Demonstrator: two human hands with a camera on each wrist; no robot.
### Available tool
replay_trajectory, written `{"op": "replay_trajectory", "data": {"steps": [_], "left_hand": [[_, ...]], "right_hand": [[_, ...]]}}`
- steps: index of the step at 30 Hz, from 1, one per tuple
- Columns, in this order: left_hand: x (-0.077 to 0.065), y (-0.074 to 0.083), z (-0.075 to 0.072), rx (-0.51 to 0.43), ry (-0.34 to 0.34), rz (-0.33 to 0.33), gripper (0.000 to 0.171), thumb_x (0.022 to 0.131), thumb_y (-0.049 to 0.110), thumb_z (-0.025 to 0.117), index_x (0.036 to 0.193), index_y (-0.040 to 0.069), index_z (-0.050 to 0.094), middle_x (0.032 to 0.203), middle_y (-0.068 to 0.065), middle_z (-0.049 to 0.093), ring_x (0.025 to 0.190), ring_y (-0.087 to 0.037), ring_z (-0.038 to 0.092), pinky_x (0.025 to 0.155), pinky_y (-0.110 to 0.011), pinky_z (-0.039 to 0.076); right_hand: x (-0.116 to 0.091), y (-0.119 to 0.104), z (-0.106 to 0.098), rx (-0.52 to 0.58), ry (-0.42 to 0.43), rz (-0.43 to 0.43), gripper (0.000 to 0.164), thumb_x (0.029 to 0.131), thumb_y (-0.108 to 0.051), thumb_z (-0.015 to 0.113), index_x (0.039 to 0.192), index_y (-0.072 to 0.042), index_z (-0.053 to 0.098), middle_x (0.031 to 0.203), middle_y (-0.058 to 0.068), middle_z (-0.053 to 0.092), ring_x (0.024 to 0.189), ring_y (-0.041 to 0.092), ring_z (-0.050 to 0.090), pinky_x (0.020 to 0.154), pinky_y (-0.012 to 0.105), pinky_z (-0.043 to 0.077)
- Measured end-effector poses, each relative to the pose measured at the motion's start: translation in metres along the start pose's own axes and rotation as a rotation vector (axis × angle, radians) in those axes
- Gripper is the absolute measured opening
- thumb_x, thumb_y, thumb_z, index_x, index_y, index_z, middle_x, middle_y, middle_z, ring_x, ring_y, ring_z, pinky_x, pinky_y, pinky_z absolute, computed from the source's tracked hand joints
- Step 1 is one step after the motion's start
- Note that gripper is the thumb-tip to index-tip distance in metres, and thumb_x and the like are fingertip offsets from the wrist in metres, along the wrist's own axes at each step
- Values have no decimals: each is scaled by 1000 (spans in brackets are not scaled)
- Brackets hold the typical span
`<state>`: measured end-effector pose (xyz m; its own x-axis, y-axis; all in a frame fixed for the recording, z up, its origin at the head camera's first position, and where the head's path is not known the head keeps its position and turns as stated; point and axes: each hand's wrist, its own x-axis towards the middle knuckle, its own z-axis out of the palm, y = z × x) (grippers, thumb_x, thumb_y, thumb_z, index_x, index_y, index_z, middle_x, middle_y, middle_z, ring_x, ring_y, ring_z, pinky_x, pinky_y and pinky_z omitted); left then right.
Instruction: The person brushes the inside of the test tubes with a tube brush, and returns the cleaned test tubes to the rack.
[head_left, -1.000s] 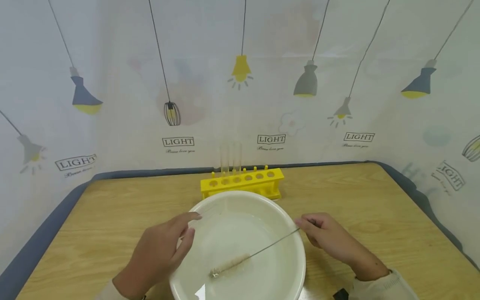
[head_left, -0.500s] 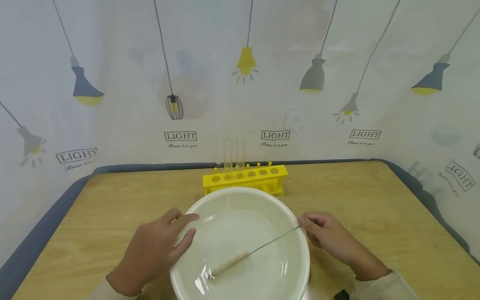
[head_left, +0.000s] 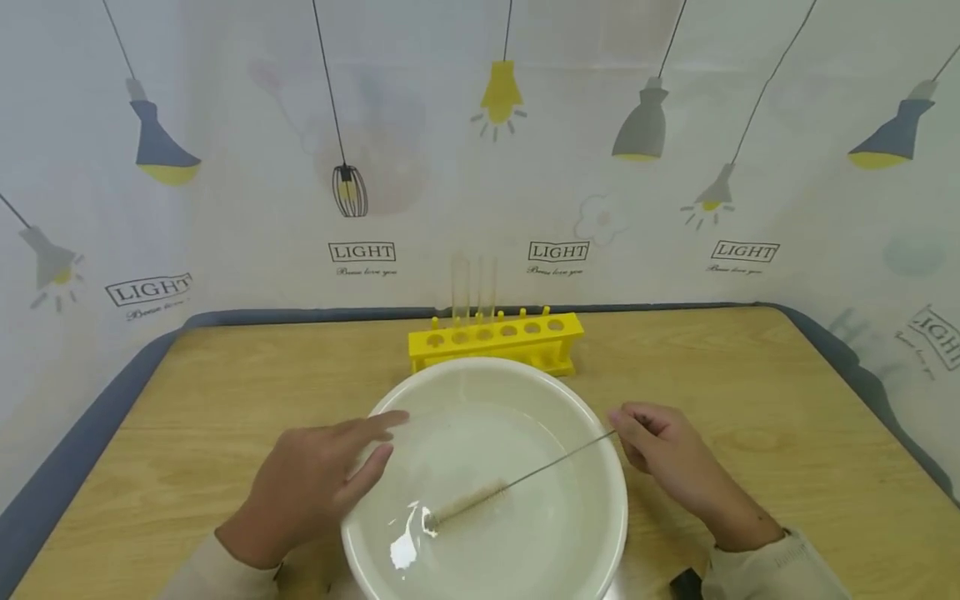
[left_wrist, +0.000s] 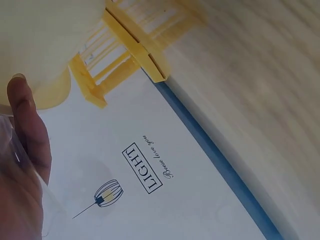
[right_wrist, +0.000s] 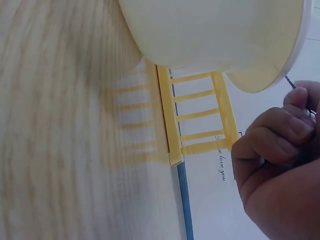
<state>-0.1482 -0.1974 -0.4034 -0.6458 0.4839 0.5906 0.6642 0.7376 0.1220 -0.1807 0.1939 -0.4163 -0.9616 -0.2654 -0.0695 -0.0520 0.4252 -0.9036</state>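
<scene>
So that its bristles (head_left: 471,504) reach the water (head_left: 540,533) in the white basin (head_left: 617,500), presumably, the right hand (head_left: 667,454) pinches the test-tube brush (head_left: 491,492) by its wire handle (head_left: 562,458), while, at left, the left hand (head_left: 318,475) loosely grips what seems a clear tube (left_wrist: 11,142).

Pale-bristled brush (head_left: 471,504) aslant across white basin (head_left: 620,517)
</scene>
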Motion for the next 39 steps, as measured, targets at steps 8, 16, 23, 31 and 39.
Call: {"op": "replay_trajectory", "data": {"steps": [8, 16, 23, 31, 39], "left_hand": [[-1, 0, 0, 32, -80, -28, 33, 88, 26, 56, 121, 25, 59, 103, 13, 68, 48, 3, 36, 45, -15, 35], [0, 0, 1, 33, -88, -24, 36, 88, 27, 56, 124, 27, 56, 97, 12, 69, 48, 4, 36, 45, -14, 33], [2, 0, 0, 53, -83, -26, 36, 88, 28, 55, 124, 28, 56, 95, 12, 69, 47, 2, 35, 43, -15, 32], [2, 1, -2, 63, -86, -33, 37, 87, 29, 55, 124, 29, 56, 97, 11, 69, 48, 1, 38, 43, -15, 32], [0, 0, -1, 76, -62, -14, 37, 87, 29, 55, 124, 29, 57, 95, 12, 69, 48, 0, 39, 44, -17, 34]], "right_hand": [[-1, 1, -8, 94, 64, -73, 50, 97, -41, 37, 65, -3, 30, 53, 3, 26, 45, 22, 26, 47, 32, 33], [-3, -3, -11, 212, 110, -86, 51, 98, -41, 33, 65, -4, 25, 51, 1, 23, 43, 21, 23, 47, 34, 30], [1, -5, -15, 430, 111, -183, 43, 100, -33, 32, 64, -10, 27, 54, 0, 22, 42, 17, 21, 45, 34, 21], [1, -3, -18, 539, 123, -193, 43, 100, -32, 31, 63, -11, 27, 54, 1, 21, 41, 15, 20, 45, 33, 17], [0, -4, -18, 609, 117, -224, 42, 101, -29, 30, 63, -11, 29, 55, 1, 21, 41, 16, 18, 44, 32, 14]]}}
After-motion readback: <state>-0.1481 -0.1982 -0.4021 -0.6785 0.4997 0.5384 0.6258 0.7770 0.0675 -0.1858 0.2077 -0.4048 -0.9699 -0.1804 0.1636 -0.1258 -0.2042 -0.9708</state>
